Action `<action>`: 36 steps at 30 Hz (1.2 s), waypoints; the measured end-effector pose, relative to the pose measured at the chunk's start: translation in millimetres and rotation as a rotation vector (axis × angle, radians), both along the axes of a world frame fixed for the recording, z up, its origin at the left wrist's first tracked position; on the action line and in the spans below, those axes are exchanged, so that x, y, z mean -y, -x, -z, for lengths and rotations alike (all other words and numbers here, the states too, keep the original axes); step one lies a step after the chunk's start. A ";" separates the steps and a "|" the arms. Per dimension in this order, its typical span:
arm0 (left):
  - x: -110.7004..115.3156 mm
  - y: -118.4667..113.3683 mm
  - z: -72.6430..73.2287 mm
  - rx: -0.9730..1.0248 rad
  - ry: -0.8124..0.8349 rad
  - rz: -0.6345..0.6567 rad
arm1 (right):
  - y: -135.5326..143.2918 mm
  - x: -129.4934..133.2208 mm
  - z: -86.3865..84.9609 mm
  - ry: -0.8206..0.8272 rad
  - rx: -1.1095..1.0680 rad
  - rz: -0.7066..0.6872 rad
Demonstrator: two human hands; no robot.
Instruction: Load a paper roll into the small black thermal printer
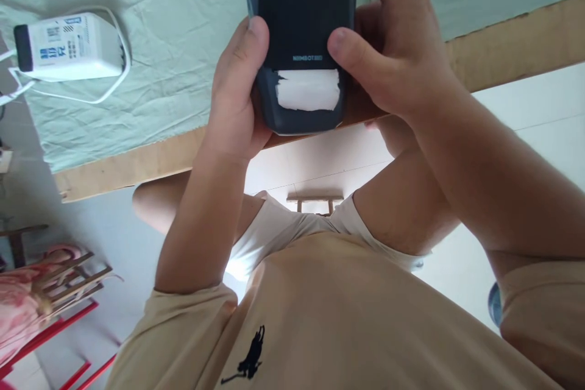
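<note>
Left hand (240,82): Its grip is closed around the left side of a dark device (299,18), thumb lapping onto the face.
Right hand (397,42): Its grip holds the opposite side, thumb near the NIIMBOT lettering (307,58).
Device: Held between the two hands at the front edge of the surface (512,49), its lower end showing past it, over the floor (297,173); should either grip slacken, it could tip and drop.
White patch (308,90): Ragged-edged on the lower face, material unclear; a thumb sliding down could snag or peel it.
Cable (128,61): Looped beside a white block (77,46) on the green cloth (173,55); a wide leftward swing could catch it.
</note>
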State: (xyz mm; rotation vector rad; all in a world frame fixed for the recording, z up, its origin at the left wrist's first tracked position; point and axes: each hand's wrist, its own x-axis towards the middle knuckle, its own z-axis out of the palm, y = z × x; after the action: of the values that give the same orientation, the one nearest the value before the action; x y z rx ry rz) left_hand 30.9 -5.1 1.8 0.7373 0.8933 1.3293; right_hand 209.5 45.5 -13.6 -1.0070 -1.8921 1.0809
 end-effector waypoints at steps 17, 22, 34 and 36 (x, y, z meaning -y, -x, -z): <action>-5.1 21.7 8.3 0.092 0.233 -0.086 | -5.0 5.9 7.8 0.153 -0.150 -0.078; -5.4 25.0 9.6 -0.013 0.197 -0.061 | -6.0 7.4 17.8 0.119 -0.222 -0.033; -4.6 26.8 9.3 -0.051 0.295 -0.106 | 14.4 16.3 -31.4 -0.227 -0.239 0.388; -3.9 26.9 5.0 -0.083 0.284 -0.028 | 16.1 12.9 -34.6 -0.278 -0.123 0.372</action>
State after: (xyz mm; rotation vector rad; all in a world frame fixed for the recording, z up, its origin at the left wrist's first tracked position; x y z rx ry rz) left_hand 4.0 -1.2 -3.2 0.5622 1.1353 1.1712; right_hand 193.4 32.5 20.9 -1.0503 -1.6183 0.6301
